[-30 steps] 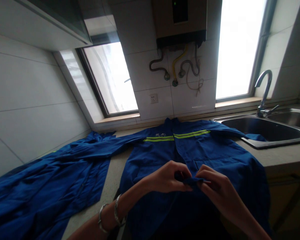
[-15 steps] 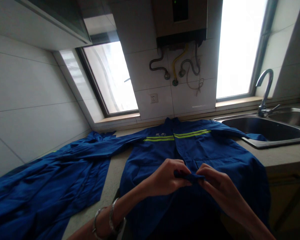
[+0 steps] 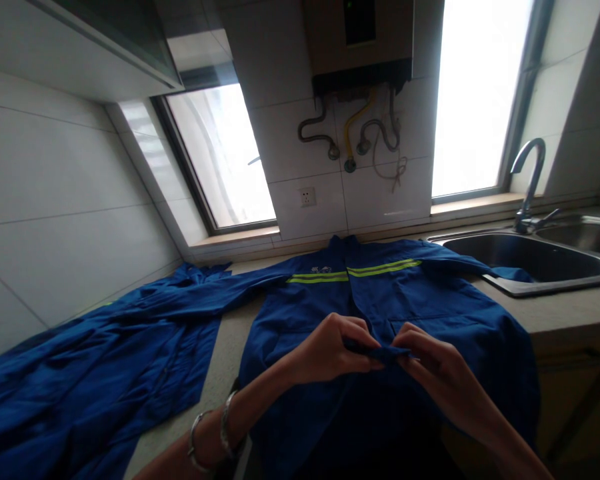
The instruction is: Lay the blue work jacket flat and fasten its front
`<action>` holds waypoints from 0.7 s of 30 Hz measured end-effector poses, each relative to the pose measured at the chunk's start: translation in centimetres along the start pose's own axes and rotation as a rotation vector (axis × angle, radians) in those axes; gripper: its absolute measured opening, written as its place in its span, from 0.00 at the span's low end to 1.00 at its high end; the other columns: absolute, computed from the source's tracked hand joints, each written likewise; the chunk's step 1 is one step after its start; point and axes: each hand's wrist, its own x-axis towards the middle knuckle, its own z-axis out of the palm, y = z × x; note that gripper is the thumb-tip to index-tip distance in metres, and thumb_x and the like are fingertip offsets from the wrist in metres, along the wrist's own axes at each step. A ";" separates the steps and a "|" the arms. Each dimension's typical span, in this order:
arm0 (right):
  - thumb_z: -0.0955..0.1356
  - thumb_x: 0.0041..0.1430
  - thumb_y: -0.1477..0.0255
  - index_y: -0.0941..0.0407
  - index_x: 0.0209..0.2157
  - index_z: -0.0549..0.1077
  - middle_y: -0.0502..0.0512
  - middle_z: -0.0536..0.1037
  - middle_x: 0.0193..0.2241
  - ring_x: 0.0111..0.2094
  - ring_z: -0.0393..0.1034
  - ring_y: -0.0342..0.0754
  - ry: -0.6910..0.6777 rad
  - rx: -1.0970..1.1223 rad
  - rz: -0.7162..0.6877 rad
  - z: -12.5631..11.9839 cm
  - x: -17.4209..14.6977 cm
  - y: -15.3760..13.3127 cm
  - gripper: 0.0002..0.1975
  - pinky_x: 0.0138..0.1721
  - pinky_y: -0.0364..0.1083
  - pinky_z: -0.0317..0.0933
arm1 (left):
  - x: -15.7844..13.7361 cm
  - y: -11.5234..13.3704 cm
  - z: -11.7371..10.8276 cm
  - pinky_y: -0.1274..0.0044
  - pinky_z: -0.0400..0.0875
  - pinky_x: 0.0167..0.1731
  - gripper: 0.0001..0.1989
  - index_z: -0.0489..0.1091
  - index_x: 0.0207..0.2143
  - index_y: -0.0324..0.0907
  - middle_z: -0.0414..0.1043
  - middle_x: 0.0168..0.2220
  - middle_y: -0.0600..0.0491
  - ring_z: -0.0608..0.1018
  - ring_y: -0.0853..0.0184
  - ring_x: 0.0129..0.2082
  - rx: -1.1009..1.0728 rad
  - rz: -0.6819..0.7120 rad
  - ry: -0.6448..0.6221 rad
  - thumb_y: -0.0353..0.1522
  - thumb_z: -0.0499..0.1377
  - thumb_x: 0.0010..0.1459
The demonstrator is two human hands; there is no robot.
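Observation:
A blue work jacket (image 3: 325, 307) with yellow-green stripes across its chest lies spread over the countertop, its lower part hanging over the front edge. Both hands pinch its lower front edge where the two front panels come together. My left hand (image 3: 333, 347) is closed on the fabric, with bangles on the wrist. Close beside it, my right hand (image 3: 437, 363) grips the cloth between thumb and fingers. A small light spot shows at the right fingertips, too small to make out. The fingers hide the exact fastening.
More blue clothing (image 3: 100, 373) lies crumpled on the left part of the countertop (image 3: 215, 373). A steel sink (image 3: 525, 291) with a faucet (image 3: 530, 180) is at the right, one jacket sleeve reaching its rim. A water heater (image 3: 363, 40) with hoses hangs on the back wall.
The hands stay almost in place. The pinched cloth has shifted slightly in the fingers, and a small light spot now shows at the right fingertips.

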 end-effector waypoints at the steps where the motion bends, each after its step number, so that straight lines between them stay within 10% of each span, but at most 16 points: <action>1: 0.63 0.57 0.70 0.57 0.31 0.69 0.49 0.63 0.29 0.29 0.58 0.39 -0.005 0.002 -0.002 -0.1 0.0 0.0 0.06 0.27 0.37 0.54 | 0.1 -0.2 0.0 0.83 0.56 0.21 0.12 0.77 0.33 0.38 0.66 0.26 0.54 0.64 0.76 0.23 -0.017 0.000 0.007 0.35 0.65 0.44; 21: 0.66 0.53 0.61 0.58 0.28 0.68 0.47 0.61 0.23 0.24 0.53 0.38 -0.022 0.276 0.145 0.2 0.5 1.4 0.14 0.23 0.37 0.49 | 0.9 -2.2 0.1 0.81 0.55 0.24 0.11 0.75 0.31 0.35 0.63 0.27 0.55 0.64 0.75 0.26 -0.367 0.006 -0.075 0.34 0.65 0.45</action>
